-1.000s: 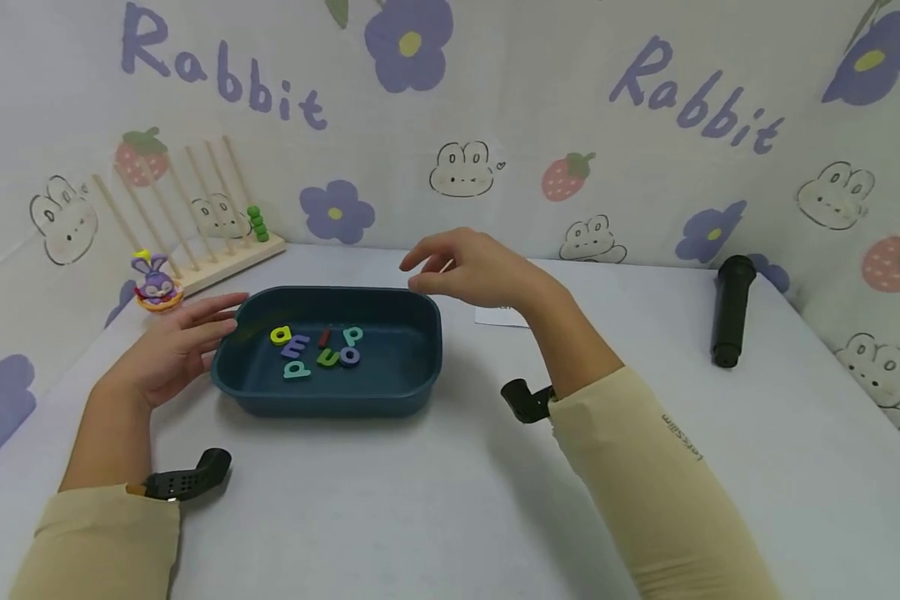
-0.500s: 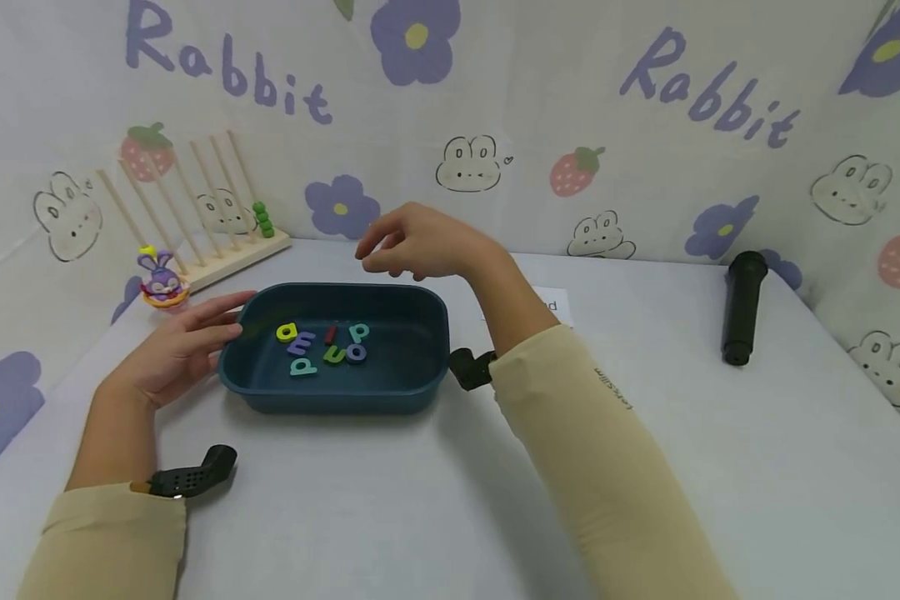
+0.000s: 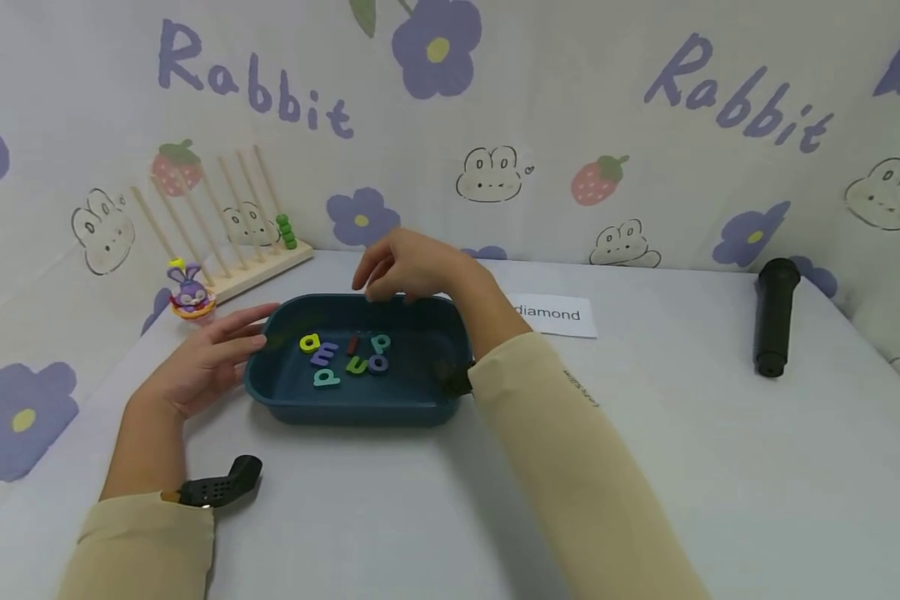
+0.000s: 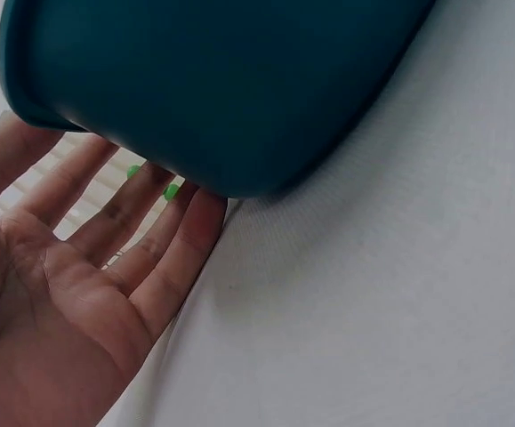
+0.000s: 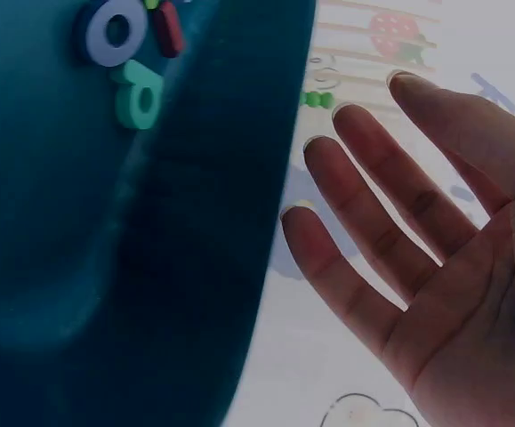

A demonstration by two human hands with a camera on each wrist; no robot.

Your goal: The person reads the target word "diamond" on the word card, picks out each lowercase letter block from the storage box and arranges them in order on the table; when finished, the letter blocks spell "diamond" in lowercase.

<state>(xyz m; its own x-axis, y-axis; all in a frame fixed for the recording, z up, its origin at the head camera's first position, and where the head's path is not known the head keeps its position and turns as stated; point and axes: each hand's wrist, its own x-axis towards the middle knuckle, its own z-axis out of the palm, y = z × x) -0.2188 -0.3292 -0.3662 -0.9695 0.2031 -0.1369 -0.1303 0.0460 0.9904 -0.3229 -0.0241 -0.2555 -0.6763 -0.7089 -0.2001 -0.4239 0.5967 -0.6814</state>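
Observation:
A dark teal tray [image 3: 360,414] lies on the table with several coloured plastic letters in it. Among them are a yellow letter [image 3: 310,343], a purple m [image 3: 324,355], a red i [image 3: 352,345], a green u [image 3: 356,365], a purple o [image 3: 378,364] and a teal letter [image 3: 326,378]. Against the tray's left side my left hand [image 3: 221,354] rests with extended fingers, touching its outer wall in the left wrist view. Over the tray's far rim hovers my right hand [image 3: 412,265]; in the right wrist view its fingers are loosely bent and hold nothing.
Behind the tray's right end lies a white card [image 3: 558,315] reading "diamond". A wooden peg rack [image 3: 262,271] with green beads and a purple rabbit figure [image 3: 191,292] stand at the back left. A black cylinder [image 3: 777,317] lies at the far right.
My right hand has moved left from the tray's far right corner and come down a little over the far rim, uncovering the card. The left hand stays at the tray; the head view has shifted slightly.

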